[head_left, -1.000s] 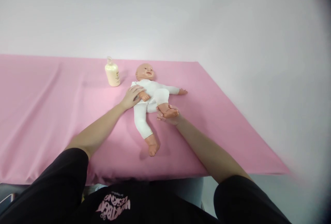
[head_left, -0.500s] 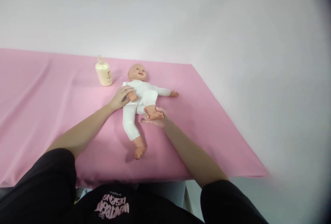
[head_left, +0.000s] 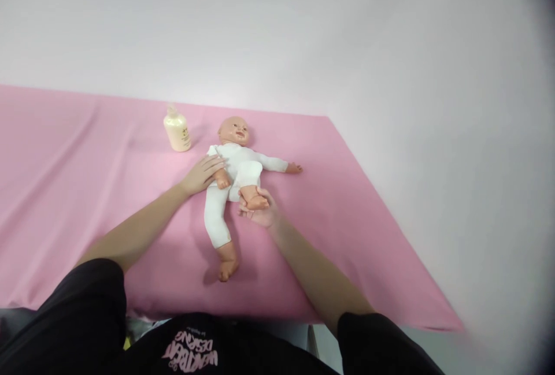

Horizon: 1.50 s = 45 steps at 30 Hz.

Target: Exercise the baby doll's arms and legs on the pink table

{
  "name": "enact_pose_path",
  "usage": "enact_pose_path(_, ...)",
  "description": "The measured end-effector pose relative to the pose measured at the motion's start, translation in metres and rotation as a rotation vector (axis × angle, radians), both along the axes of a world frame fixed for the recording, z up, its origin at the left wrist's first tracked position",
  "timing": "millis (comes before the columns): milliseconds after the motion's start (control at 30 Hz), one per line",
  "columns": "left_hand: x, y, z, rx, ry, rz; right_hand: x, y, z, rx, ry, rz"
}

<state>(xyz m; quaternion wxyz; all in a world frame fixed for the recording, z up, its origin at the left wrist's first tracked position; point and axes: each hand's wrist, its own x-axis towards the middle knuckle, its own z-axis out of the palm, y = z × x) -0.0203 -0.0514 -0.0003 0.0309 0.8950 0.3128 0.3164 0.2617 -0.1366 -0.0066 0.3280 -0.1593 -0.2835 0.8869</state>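
The right hand cups the doll's bent leg from below, fingers curled around the bare foot. The left hand lies flat and open, fingers spread on the doll's side, touching its small arm. The doll rests on its back on the pink cloth, head toward 12 o'clock, its other leg stretched toward 6. A cream bottle stands at 10 o'clock from the doll's head, just apart. Compared with half a second ago, the right fingers have closed more around the foot; the left hand has stayed put.
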Motion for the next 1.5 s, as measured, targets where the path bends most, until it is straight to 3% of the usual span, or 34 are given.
enact_pose_path(300, 0.0, 0.005, 0.003, -0.001, -0.012, -0.033, 0.005, -0.005, 0.02, 0.065, -0.03, 0.06)
enact_pose_path(633, -0.002, 0.015, -0.014, -0.017, -0.313, 0.065, 0.019, 0.009, 0.004, 0.137, 0.023, 0.118)
enact_pose_path(900, 0.007, 0.01, -0.003, -0.038, -0.104, 0.011, 0.019, 0.009, 0.007, 0.093, -0.017, 0.016)
enact_pose_path(1100, 0.007, 0.007, 0.0, -0.065, -0.188, 0.02, 0.02, 0.007, 0.009, 0.083, -0.055, -0.017)
enact_pose_path(1200, 0.005, 0.012, -0.007, -0.11, -0.388, 0.093, 0.024, 0.003, 0.003, 0.184, -0.013, 0.132)
enact_pose_path(1300, -0.001, 0.023, -0.016, -0.189, -0.651, 0.211, 0.026, -0.002, 0.003, 0.296, 0.068, 0.473)
enact_pose_path(1367, -0.008, 0.031, -0.022, -0.249, -0.779, 0.269, 0.025, -0.005, 0.009, 0.355, 0.056, 0.722)
enact_pose_path(1433, -0.016, 0.038, -0.025, -0.297, -0.833, 0.282, 0.02, -0.007, 0.02, 0.434, -0.039, 0.858)
enact_pose_path(1500, -0.022, 0.043, -0.027, -0.341, -0.856, 0.281, 0.014, -0.008, 0.031, 0.48, -0.118, 0.907)
